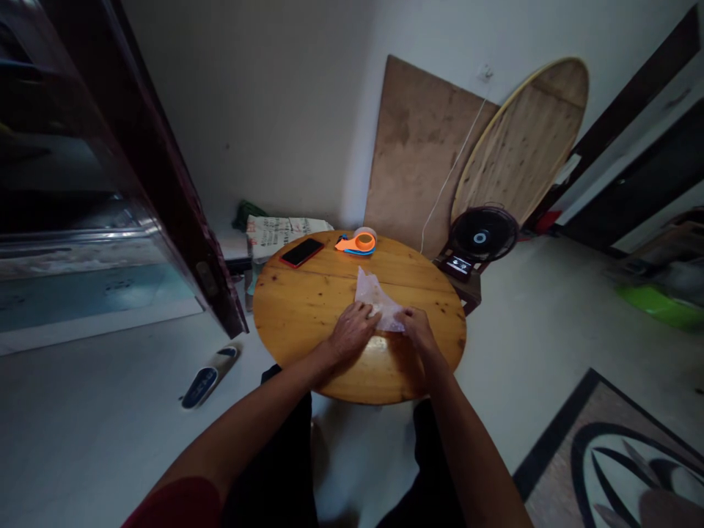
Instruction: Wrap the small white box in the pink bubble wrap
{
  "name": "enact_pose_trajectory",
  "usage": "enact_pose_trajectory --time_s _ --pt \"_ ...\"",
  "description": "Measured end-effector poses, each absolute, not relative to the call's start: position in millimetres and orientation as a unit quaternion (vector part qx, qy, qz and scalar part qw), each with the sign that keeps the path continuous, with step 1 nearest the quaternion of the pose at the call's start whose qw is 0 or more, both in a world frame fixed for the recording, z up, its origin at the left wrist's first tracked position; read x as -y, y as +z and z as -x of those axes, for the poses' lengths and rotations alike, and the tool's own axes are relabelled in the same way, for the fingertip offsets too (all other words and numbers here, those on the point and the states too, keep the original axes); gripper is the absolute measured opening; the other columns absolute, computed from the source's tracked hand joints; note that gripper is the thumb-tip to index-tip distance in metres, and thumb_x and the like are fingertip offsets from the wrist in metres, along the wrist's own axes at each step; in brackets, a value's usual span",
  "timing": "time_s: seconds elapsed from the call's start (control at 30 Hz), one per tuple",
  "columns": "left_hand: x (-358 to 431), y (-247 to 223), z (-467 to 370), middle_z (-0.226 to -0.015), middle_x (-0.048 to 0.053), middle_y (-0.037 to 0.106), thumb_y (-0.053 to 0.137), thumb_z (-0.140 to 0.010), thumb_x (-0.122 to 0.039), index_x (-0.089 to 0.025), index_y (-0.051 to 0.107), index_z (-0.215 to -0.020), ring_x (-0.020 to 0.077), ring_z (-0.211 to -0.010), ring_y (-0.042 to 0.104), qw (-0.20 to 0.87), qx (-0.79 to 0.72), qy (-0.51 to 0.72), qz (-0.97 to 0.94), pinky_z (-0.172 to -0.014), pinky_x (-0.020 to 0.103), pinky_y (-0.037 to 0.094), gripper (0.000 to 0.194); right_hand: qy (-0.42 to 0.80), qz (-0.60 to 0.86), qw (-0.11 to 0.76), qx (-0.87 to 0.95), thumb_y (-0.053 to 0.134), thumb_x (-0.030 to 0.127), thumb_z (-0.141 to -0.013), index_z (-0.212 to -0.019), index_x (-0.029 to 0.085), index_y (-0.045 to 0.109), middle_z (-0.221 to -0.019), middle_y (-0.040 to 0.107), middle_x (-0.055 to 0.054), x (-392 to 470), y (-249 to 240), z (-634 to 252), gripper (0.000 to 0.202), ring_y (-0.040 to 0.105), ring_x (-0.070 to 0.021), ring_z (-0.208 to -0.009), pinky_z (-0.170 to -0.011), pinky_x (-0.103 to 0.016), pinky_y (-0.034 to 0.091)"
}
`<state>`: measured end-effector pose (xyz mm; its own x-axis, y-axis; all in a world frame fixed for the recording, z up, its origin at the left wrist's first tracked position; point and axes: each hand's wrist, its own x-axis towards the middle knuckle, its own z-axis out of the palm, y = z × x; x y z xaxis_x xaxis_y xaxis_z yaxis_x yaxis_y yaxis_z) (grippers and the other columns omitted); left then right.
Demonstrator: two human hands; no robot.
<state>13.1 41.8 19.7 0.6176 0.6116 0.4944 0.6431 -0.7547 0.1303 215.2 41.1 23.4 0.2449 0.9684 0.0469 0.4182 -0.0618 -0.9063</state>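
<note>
On the round wooden table (308, 315) lies a thin, whitish, translucent plastic sheet (375, 290), perhaps bubble wrap, with one pointed corner towards the wall. My left hand (352, 330) is closed over its near left part, the fingers curled down onto it. At the sheet's right end my right hand (418, 328) pinches the edge between thumb and fingers. Whether something small is wrapped inside the sheet is not clear. Beyond the sheet stands an orange and blue tape dispenser (352, 245) with a roll of tape. A phone (302, 253) with a red edge lies to its left.
Right of the table a black fan (479, 237) stands on a low stool. A brown board (423, 139) and a round wooden tabletop (528, 132) lean against the wall. A printed sack (283, 230) sits behind the table. One slipper (209, 378) lies on the floor at left.
</note>
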Motion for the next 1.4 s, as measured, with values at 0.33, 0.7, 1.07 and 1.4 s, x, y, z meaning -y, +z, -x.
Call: enact_pose_trajectory --time_s 0.33,0.7,1.07,1.4 --pt "-44.5 26.7 -18.7 -0.097 0.010 0.060 0.048 -0.093 -0.024 -0.019 0.065 -0.101 0.0256 -0.097 0.049 0.000 0.353 -0.262 0.898 -0.087 0.038 0.039 0.019 0.391 0.606 0.482 0.497 0.062 0.046 -0.059 -0.066 0.017 0.058 -0.056 0.055 0.002 -50.3 35.3 -185.5 0.030 0.049 -0.0112 -0.046 -0.041 -0.022 0.037" --pt "-39.5 28.7 -11.3 -0.108 0.010 0.061 0.054 -0.088 -0.023 -0.025 0.060 -0.121 0.0266 -0.103 0.048 -0.009 0.365 -0.270 0.891 -0.089 0.041 0.039 0.034 0.327 0.644 0.473 0.504 0.056 0.044 -0.064 -0.062 0.017 0.054 -0.054 0.047 0.004 -43.2 37.5 -198.3 0.027 0.043 -0.0099 -0.049 -0.044 -0.022 0.033" --pt "-56.4 50.7 -30.9 -0.103 0.012 0.062 0.056 -0.084 -0.014 -0.020 0.070 -0.084 0.0272 -0.098 0.054 -0.027 0.348 -0.189 0.918 -0.084 0.039 0.040 0.015 0.305 0.635 0.438 0.559 0.058 0.044 -0.073 -0.063 0.017 0.057 -0.057 0.053 0.003 -33.2 23.1 -210.2 0.029 0.048 -0.0115 -0.053 -0.049 -0.022 0.035" --pt "-55.0 46.6 -34.8 -0.096 0.014 0.062 0.056 -0.084 -0.017 -0.018 0.067 -0.103 0.0283 -0.096 0.055 -0.011 0.352 -0.169 0.921 -0.085 0.039 0.042 0.022 0.393 0.595 0.491 0.500 0.059 0.043 -0.069 -0.063 0.018 0.056 -0.054 0.055 0.003 -38.7 34.2 -187.1 0.026 0.051 -0.0115 -0.047 -0.044 -0.022 0.041"
